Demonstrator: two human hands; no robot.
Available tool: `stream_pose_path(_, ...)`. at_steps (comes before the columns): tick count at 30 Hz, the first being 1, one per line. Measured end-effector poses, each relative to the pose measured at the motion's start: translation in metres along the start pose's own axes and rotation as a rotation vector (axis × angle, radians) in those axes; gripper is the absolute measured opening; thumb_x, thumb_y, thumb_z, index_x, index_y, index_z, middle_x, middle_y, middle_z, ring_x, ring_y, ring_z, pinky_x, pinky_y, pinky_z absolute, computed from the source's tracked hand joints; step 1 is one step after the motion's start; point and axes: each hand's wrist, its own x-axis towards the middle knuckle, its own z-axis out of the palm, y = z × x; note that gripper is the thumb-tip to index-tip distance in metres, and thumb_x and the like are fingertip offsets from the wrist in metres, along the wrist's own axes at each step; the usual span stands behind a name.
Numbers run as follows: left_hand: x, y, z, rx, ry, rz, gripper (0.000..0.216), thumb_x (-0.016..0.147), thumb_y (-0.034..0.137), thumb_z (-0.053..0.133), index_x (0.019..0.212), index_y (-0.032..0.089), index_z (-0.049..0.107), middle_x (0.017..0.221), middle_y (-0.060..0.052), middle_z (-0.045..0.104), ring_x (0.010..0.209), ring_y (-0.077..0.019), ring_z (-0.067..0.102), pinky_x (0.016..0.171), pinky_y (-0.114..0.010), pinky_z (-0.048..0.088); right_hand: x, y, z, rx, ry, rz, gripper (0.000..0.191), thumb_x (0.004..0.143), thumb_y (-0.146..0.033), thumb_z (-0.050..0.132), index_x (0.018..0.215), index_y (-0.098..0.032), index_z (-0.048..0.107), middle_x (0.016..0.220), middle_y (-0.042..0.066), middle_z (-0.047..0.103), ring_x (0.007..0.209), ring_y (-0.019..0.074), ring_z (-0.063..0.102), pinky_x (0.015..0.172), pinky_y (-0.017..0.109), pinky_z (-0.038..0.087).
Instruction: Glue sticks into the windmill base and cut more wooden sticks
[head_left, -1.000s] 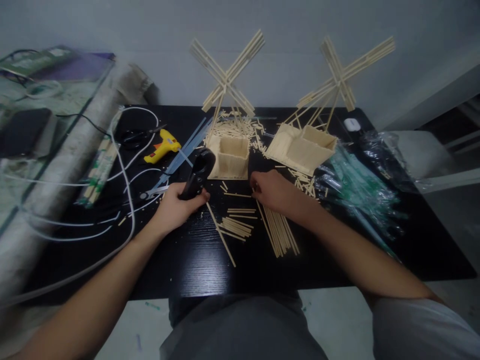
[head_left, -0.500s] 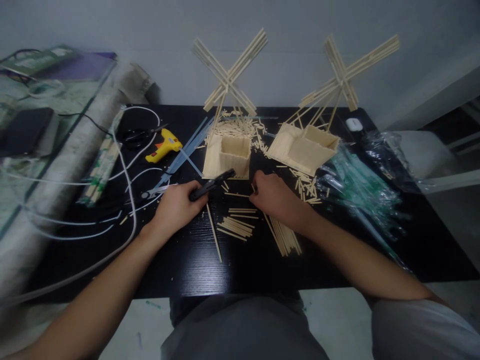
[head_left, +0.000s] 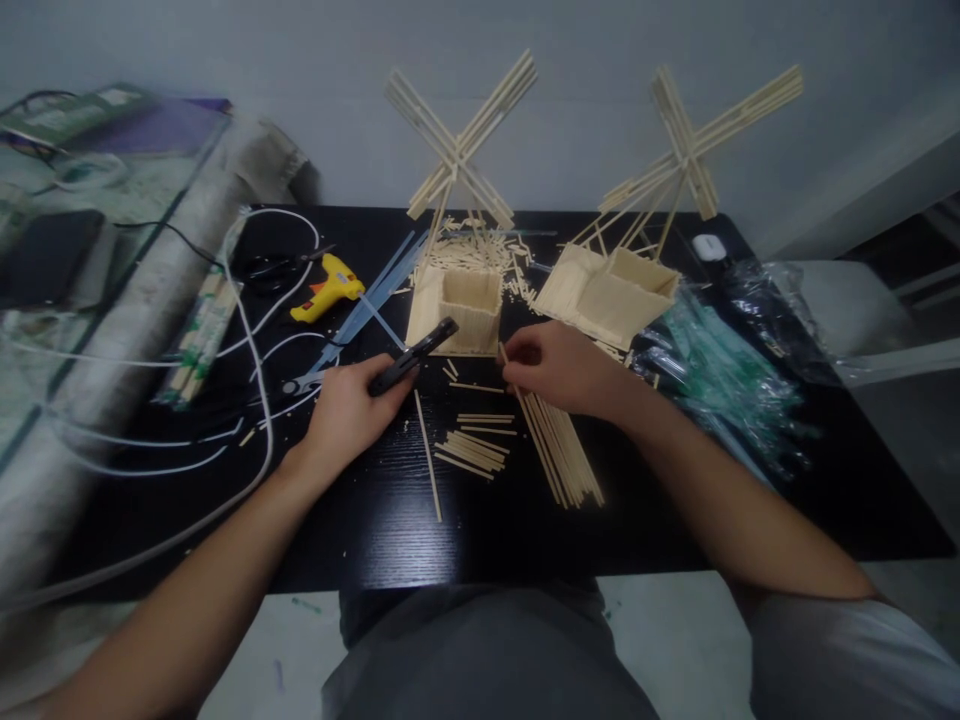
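Observation:
My left hand (head_left: pixel 346 408) is closed around a black cutting tool (head_left: pixel 415 354), whose tip points up and right toward a small stick-built box (head_left: pixel 459 312). My right hand (head_left: pixel 559 368) pinches the top end of a thin wooden stick (head_left: pixel 513 380) that leans out of a bundle of long sticks (head_left: pixel 561 450) lying on the black table (head_left: pixel 480 530). A row of short cut sticks (head_left: pixel 472 448) lies between my hands, and one long single stick (head_left: pixel 428 452) lies just left of it.
Two stick windmill models (head_left: pixel 461 150) (head_left: pixel 679 140) stand at the back, the right one on a stick house (head_left: pixel 607 290). A yellow glue gun (head_left: pixel 326 288), scissors (head_left: pixel 311 380), white cables (head_left: pixel 255 400) and a grey roll (head_left: pixel 127 330) lie left. Green-tinted plastic bags (head_left: pixel 720 375) lie right.
My left hand tipped the black tool from upright to nearly flat, pointing right. My right hand moved up from the bundle, pinching one stick.

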Motion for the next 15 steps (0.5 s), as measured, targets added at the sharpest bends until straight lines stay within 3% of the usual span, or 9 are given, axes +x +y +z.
stream_pose_path(3, -0.001, 0.001, -0.001, 0.004, 0.07, 0.012, 0.03, 0.09, 0.047, 0.062, 0.075, 0.02, 0.062, 0.061, 0.004, 0.056, 0.055, -0.0119, 0.046, 0.058, -0.025, 0.033, -0.002, -0.001, 0.003, 0.283, -0.087, -0.018, 0.012, 0.084, -0.014, 0.058, 0.089, -0.015, 0.069, 0.061, 0.0, 0.068, 0.056, 0.0144, 0.067, 0.058, 0.025, 0.05)
stream_pose_path(6, -0.003, 0.003, -0.002, 0.011, 0.132, 0.043, 0.025, 0.09, 0.044, 0.061, 0.085, 0.02, 0.064, 0.066, 0.004, 0.059, 0.057, -0.0119, 0.048, 0.06, -0.025, 0.036, -0.002, -0.005, 0.009, 0.438, -0.088, -0.095, 0.015, 0.087, -0.015, 0.057, 0.092, -0.014, 0.071, 0.058, -0.004, 0.06, 0.051, 0.01, 0.057, 0.052, 0.022, 0.042)
stream_pose_path(9, -0.006, 0.004, -0.002, 0.0, 0.143, 0.089, 0.023, 0.091, 0.042, 0.059, 0.091, 0.02, 0.064, 0.07, 0.003, 0.062, 0.058, -0.0124, 0.05, 0.062, -0.025, 0.038, -0.003, -0.01, 0.017, 0.54, -0.03, -0.203, 0.017, 0.091, -0.024, 0.062, 0.091, -0.013, 0.074, 0.062, -0.005, 0.057, 0.057, 0.0087, 0.051, 0.057, 0.023, 0.04)
stream_pose_path(15, -0.008, 0.005, 0.001, 0.026, 0.097, 0.124, 0.03, 0.094, 0.045, 0.058, 0.109, 0.019, 0.063, 0.091, -0.003, 0.07, 0.074, -0.0178, 0.063, 0.073, -0.029, 0.047, -0.006, -0.011, 0.028, 0.621, 0.017, -0.292, 0.028, 0.094, -0.042, 0.07, 0.096, -0.015, 0.077, 0.074, -0.002, 0.065, 0.069, 0.0102, 0.058, 0.065, 0.023, 0.045)
